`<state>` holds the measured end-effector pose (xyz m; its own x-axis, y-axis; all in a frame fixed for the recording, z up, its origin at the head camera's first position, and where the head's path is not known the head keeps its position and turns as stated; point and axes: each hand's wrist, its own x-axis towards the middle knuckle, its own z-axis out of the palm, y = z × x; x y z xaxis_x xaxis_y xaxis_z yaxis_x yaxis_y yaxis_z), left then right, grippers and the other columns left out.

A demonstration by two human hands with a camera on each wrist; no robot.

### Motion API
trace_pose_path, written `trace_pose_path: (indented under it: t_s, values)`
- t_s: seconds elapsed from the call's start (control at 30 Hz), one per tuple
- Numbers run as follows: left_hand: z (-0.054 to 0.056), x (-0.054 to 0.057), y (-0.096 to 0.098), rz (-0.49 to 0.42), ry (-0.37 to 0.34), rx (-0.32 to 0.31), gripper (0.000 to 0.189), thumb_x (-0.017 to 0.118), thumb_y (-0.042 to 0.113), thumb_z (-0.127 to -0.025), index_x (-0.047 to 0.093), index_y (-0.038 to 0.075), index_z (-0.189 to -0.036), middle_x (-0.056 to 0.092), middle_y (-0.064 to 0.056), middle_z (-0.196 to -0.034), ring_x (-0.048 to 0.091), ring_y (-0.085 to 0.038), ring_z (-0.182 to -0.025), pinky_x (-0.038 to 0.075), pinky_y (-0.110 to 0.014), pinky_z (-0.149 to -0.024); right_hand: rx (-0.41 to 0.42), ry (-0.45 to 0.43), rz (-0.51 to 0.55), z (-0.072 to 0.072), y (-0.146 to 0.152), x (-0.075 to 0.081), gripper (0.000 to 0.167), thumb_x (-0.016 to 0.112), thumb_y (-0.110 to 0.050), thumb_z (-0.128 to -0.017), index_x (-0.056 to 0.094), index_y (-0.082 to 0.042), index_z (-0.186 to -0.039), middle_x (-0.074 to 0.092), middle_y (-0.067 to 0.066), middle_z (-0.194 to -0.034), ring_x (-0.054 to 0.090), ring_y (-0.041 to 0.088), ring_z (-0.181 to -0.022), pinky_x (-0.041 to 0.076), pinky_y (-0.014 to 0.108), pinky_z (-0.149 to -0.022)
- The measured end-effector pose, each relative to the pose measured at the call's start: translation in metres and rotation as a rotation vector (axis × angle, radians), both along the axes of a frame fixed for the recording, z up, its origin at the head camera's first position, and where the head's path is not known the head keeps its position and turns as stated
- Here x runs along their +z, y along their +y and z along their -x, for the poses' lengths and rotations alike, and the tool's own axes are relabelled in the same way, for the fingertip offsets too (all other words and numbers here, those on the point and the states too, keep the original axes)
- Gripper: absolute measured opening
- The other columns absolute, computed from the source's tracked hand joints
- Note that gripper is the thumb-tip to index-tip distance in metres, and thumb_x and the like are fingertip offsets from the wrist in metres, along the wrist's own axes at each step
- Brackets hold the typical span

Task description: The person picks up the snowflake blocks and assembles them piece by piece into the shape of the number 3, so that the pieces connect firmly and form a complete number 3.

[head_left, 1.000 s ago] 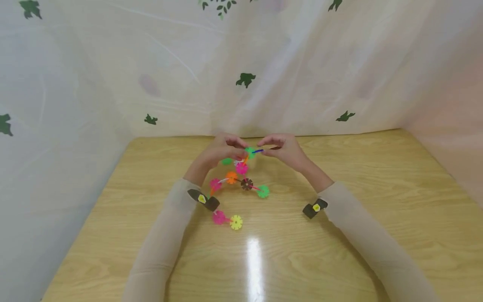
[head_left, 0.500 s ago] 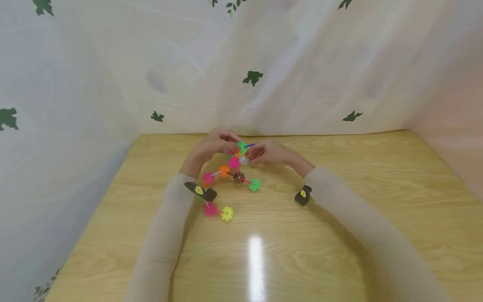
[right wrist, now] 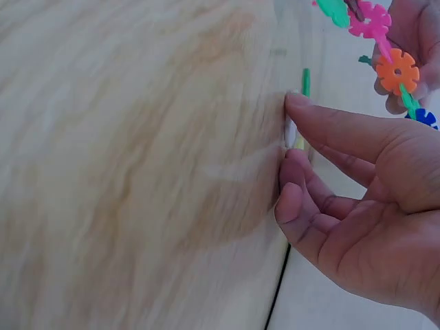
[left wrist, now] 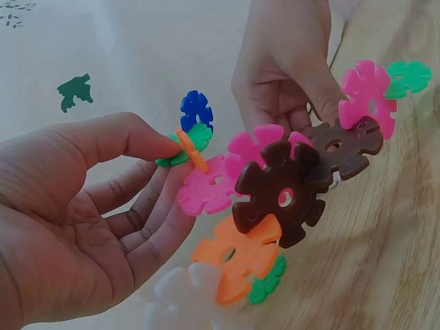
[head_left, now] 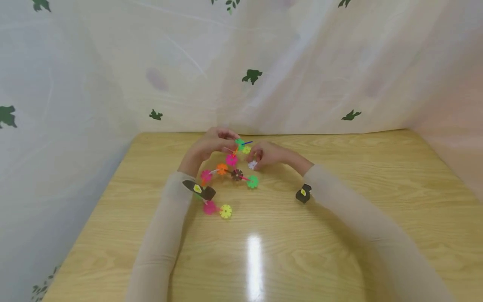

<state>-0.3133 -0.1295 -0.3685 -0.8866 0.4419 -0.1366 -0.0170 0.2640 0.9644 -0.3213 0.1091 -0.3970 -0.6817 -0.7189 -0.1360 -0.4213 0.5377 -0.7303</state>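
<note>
My left hand (head_left: 212, 144) pinches a green snowflake disc (left wrist: 184, 146) near the upper end of a chain of interlocked plastic snowflake discs. A blue disc (left wrist: 196, 110) sticks up from that green one, and an orange disc (left wrist: 192, 151) slots in beside it. Pink, brown and orange discs follow along the chain. My right hand (head_left: 269, 153) pinches a white snowflake disc (head_left: 252, 165) close to the tabletop, apart from the chain. Just left of the right fingertips lies a loose yellow disc (head_left: 246, 149). The left sleeve and wrist camera hide part of the chain.
The chain curves over the wooden table (head_left: 294, 243) to a yellow end disc (head_left: 226, 211). A green disc (head_left: 253, 181) ends a branch below my right hand. A pale curtain (head_left: 188, 75) with dark green leaf prints hangs behind the table.
My right hand has left the blue disc, which now stays on the chain, and has come down to the white disc, shifting it slightly right. The left hand keeps its hold; the view has shifted.
</note>
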Motion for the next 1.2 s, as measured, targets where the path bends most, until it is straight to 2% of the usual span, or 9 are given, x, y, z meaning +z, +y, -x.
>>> trace_pose_path:
  t_s: [0.13,0.27,0.4,0.57,0.7,0.8,0.9,1.0,1.2]
  values:
    - [0.002,-0.003,-0.001,-0.021,0.011,-0.03,0.023,0.068,0.004,-0.089,0.069,0.002,-0.112,0.069,-0.001,-0.091,0.066,-0.013,-0.084,0.062,-0.031,-0.083,-0.015,-0.078,-0.008,0.001,0.007,0.003,0.025,0.08,0.005,-0.08,0.067,0.007,-0.101,0.058,0.002,-0.071,0.051,0.009,-0.064,0.042,0.018,-0.058]
    - [0.004,-0.009,0.0,-0.063,0.033,-0.068,0.02,0.066,0.002,-0.088,0.072,0.005,-0.107,0.071,-0.001,-0.09,0.067,-0.013,-0.083,0.062,-0.03,-0.08,-0.052,-0.121,-0.007,0.002,0.013,0.0,0.026,0.081,0.007,-0.078,0.063,0.005,-0.098,0.057,0.003,-0.075,0.052,0.01,-0.068,0.044,0.018,-0.058]
    - [0.004,-0.014,0.004,-0.069,0.044,-0.083,0.023,0.064,0.0,-0.09,0.07,-0.003,-0.112,0.071,0.002,-0.086,0.067,-0.012,-0.081,0.062,-0.031,-0.079,-0.084,-0.179,0.013,0.001,0.021,0.0,0.023,0.076,0.007,-0.083,0.064,0.004,-0.102,0.063,0.006,-0.082,0.056,0.011,-0.07,0.047,0.021,-0.058]
    - [0.003,-0.014,0.007,-0.04,0.04,-0.056,0.026,0.064,0.001,-0.092,0.067,-0.007,-0.116,0.069,0.002,-0.086,0.066,-0.014,-0.083,0.062,-0.033,-0.082,-0.149,-0.221,0.087,-0.003,0.033,0.008,0.018,0.069,0.0,-0.092,0.065,0.003,-0.109,0.069,0.006,-0.087,0.063,0.017,-0.076,0.057,0.032,-0.067]
    - [0.003,-0.014,0.008,-0.021,0.042,-0.051,0.025,0.063,0.002,-0.092,0.068,-0.005,-0.115,0.068,0.001,-0.087,0.065,-0.015,-0.084,0.062,-0.034,-0.083,-0.262,-0.209,0.2,-0.004,0.041,0.013,0.026,0.068,-0.003,-0.094,0.066,0.005,-0.119,0.07,0.003,-0.089,0.066,0.023,-0.083,0.06,0.04,-0.078]
    - [0.002,-0.014,0.008,-0.013,0.042,-0.055,0.024,0.063,0.003,-0.092,0.067,-0.004,-0.115,0.068,0.002,-0.088,0.065,-0.015,-0.085,0.062,-0.035,-0.084,-0.349,-0.209,0.301,-0.004,0.042,0.013,0.032,0.067,-0.004,-0.096,0.064,0.007,-0.126,0.07,0.0,-0.091,0.066,0.019,-0.084,0.06,0.038,-0.082]
    - [0.002,-0.013,0.009,-0.014,0.042,-0.059,0.023,0.063,0.002,-0.092,0.067,-0.004,-0.114,0.068,0.0,-0.088,0.065,-0.016,-0.085,0.062,-0.034,-0.084,-0.414,-0.232,0.411,-0.003,0.041,0.01,0.032,0.067,-0.002,-0.096,0.062,0.008,-0.125,0.069,-0.004,-0.091,0.067,0.012,-0.081,0.061,0.033,-0.081]
    - [0.001,-0.012,0.009,-0.023,0.042,-0.057,0.021,0.062,0.001,-0.093,0.067,-0.004,-0.113,0.068,-0.005,-0.09,0.065,-0.017,-0.085,0.062,-0.034,-0.083,-0.445,-0.278,0.521,-0.003,0.038,0.008,0.027,0.066,0.002,-0.095,0.06,0.009,-0.12,0.07,-0.004,-0.09,0.071,0.011,-0.079,0.063,0.031,-0.08]
    - [0.003,-0.012,0.008,-0.032,0.036,-0.045,0.021,0.062,0.001,-0.093,0.067,-0.004,-0.113,0.067,-0.001,-0.087,0.064,-0.015,-0.083,0.062,-0.032,-0.08,-0.453,-0.392,0.673,-0.002,0.034,0.006,0.017,0.065,0.009,-0.093,0.058,0.005,-0.108,0.07,0.003,-0.089,0.073,0.014,-0.079,0.064,0.033,-0.082]
